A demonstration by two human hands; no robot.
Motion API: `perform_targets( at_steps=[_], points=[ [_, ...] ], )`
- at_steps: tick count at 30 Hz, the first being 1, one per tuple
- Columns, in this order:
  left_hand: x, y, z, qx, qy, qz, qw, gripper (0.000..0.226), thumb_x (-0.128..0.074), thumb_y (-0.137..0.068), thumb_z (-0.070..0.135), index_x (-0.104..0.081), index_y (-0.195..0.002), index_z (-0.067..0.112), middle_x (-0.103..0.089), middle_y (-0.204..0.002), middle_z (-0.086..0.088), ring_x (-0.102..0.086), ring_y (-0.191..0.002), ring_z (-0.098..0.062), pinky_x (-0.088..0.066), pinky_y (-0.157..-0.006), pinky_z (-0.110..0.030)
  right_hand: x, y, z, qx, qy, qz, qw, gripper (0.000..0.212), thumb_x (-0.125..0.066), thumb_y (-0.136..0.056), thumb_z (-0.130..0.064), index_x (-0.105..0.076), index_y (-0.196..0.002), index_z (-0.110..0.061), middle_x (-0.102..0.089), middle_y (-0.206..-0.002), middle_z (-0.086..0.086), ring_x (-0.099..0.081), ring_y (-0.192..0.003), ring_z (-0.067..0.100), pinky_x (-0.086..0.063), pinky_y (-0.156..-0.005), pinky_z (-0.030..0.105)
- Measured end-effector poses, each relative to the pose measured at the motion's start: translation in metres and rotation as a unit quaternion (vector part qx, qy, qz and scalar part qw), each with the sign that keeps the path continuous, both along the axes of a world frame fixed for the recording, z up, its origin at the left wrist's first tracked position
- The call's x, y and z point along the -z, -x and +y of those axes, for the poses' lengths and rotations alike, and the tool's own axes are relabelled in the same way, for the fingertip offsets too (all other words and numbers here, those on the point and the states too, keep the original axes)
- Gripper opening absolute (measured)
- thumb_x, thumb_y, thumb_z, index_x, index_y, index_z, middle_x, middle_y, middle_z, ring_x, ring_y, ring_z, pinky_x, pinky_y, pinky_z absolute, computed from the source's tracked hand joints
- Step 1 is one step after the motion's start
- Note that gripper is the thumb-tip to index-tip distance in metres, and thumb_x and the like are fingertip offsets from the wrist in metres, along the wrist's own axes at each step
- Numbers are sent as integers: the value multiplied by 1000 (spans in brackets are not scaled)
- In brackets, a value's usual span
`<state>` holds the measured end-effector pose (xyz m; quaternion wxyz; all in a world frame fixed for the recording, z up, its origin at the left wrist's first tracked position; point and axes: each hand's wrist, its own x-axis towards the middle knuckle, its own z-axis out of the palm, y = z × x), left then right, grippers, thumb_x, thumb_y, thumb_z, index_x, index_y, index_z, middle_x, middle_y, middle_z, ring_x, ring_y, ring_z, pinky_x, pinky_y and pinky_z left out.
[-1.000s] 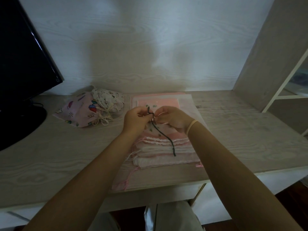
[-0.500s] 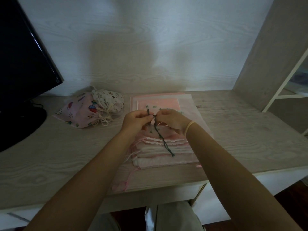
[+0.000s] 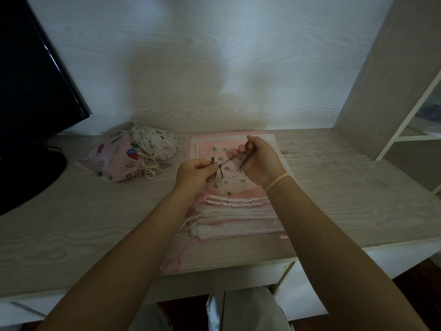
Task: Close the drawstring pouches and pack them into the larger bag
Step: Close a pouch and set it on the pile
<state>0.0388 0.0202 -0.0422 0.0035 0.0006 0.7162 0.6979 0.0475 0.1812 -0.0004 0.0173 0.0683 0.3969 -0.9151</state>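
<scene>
The pale wood-grain desk (image 3: 71,223) carries everything, and one black monitor (image 3: 31,80) on a round black base stands at its far left; no writing can be read on it or on any cloth. In the middle lies one flat stack of pink and white drawstring pouches (image 3: 236,211), with frilled edges toward the near side and thin pink and cream cords hanging off the left; how many pouches are in the stack I cannot tell. On top of the stack is one pale pouch with small green leaf prints (image 3: 223,177), under the two hands. To the far left of the stack are two closed pouches that touch each other: one pink printed pouch (image 3: 112,161) and one white pouch with small animal prints (image 3: 155,142), both tied with cream cords. The right hand (image 3: 259,161), with a pale band on its wrist, and the left hand (image 3: 194,174) each pinch one dark green drawstring cord (image 3: 229,161), stretched between them.
</scene>
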Motion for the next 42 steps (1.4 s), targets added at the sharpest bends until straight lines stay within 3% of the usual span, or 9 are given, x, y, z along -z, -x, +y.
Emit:
perform_targets(
  at_steps=[4, 9, 14, 17, 22, 28, 33, 37, 42],
  points=[
    [2, 2, 1, -30, 8, -11, 999, 7, -67, -90, 6, -67, -83, 5, -67, -72, -7, -62, -62, -16, -54, -60, -22, 0, -4, 0, -64, -244, -33, 967, 42, -41, -100, -21, -23, -62, -22, -17, -48, -3, -13, -38, 12, -14, -39, 20],
    [-1, -1, 5, -49, 13, -9, 999, 7, -60, -94, 6, -63, -93, 0, -66, -73, -9, -64, -64, -18, -56, -59, -25, 3, -8, -10, -24, -673, 27, 738, 24, -55, -94, -27, -45, -78, -12, -50, -67, 4, -44, -54, 20, -41, -53, 30],
    [2, 2, -3, -63, 31, -5, 998, 12, -63, -93, 13, -66, -92, 1, -69, -80, -11, -67, -67, -17, -58, -60, -29, 7, -10, -5, -91, -791, 74, 601, 25, -71, -82, -37, -59, -94, -20, -60, -95, -3, -57, -86, 17, -50, -79, 30],
    [1, 3, -11, -70, 84, -2, 994, 13, -65, -92, 18, -67, -91, 5, -68, -84, -8, -64, -71, -17, -54, -52, -24, 7, -10, -1, -106, -790, 80, 599, 18, -75, -80, -31, -65, -90, -19, -64, -94, -3, -60, -85, 16, -51, -78, 26],
    [6, 5, -19, -82, 142, -18, 986, 14, -67, -85, 23, -66, -79, 10, -70, -82, -11, -67, -75, -27, -59, -76, -48, 7, -10, -2, -61, -791, 88, 602, 10, -73, -84, -26, -69, -89, -19, -56, -81, -9, -55, -76, 11, -42, -70, 21],
    [3, 1, -27, -94, 251, -27, 963, 16, -58, -80, 15, -56, -64, 16, -60, -67, -3, -57, -67, -23, -39, -59, -29, 6, -15, -4, -34, -816, 97, 568, 6, -70, -84, -23, -70, -89, -19, -58, -83, -6, -56, -73, 12, -45, -70, 22],
    [-3, 0, -29, -88, 355, 106, 925, 48, -68, -77, 16, -51, -121, 14, -52, -115, -3, -52, -103, -23, -48, -78, -38, 3, -15, -5, -44, -825, 115, 552, 6, -66, -85, -22, -70, -89, -19, -60, -84, -4, -59, -75, 15, -49, -70, 24],
    [-9, -6, -16, 60, 396, 157, 903, 29, -69, -79, 29, -63, -107, 24, -59, -104, 6, -58, -95, -14, -53, -81, -36, 4, -14, -5, -24, -816, 133, 562, 8, -64, -87, -22, -72, -91, -19, -58, -83, -6, -57, -76, 14, -45, -70, 22],
    [-6, -5, -12, 32, 419, 149, 895, 16, -70, -83, 29, -68, -97, 22, -67, -97, 5, -62, -88, -15, -54, -77, -32, 7, -12, -1, -29, -815, 136, 562, 11, -62, -90, -21, -71, -94, -17, -64, -92, -1, -57, -83, 16, -48, -78, 26]
  ],
)
